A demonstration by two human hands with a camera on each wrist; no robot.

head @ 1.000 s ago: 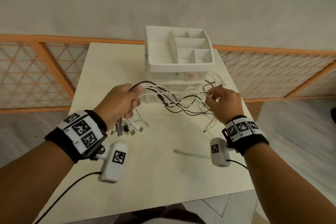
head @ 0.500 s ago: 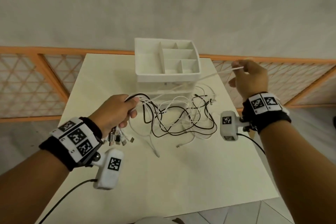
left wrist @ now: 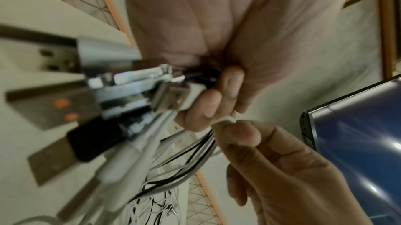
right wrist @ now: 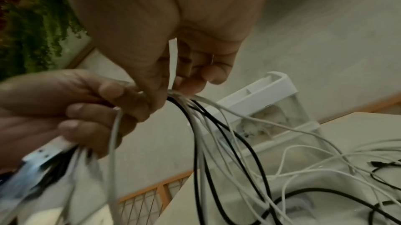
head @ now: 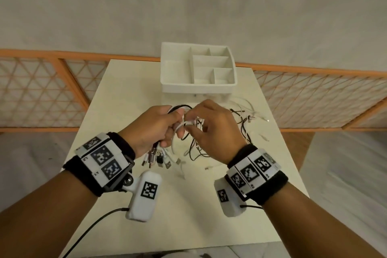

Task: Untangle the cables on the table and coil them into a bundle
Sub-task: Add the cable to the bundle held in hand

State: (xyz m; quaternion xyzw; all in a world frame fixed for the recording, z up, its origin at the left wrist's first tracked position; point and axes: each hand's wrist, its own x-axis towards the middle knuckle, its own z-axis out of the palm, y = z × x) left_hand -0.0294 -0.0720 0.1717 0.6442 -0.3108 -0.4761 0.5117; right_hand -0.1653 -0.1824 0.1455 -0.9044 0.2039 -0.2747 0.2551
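My left hand [head: 156, 126] grips a bunch of white and black cables [head: 182, 120] above the table, with their USB plugs [head: 156, 158] hanging below the fist; the plugs [left wrist: 121, 94] fill the left wrist view. My right hand [head: 206, 125] has come right beside the left and pinches a white cable [right wrist: 173, 60] between thumb and fingers at the same bunch. From there the cables [right wrist: 217, 142] drop in loose loops to a tangle [head: 240, 128] on the table [head: 188, 205] behind the right hand.
A white compartment organiser [head: 198, 68] on a clear drawer unit stands at the table's far middle. An orange lattice railing [head: 41, 94] runs behind the table on both sides. Loose cable ends [head: 259, 118] lie at the right near the table's edge.
The right hand, which had pulled a white cable up and out to the right, has come back to the left hand and now pinches cable at the bunch. The left hand kept its grip.
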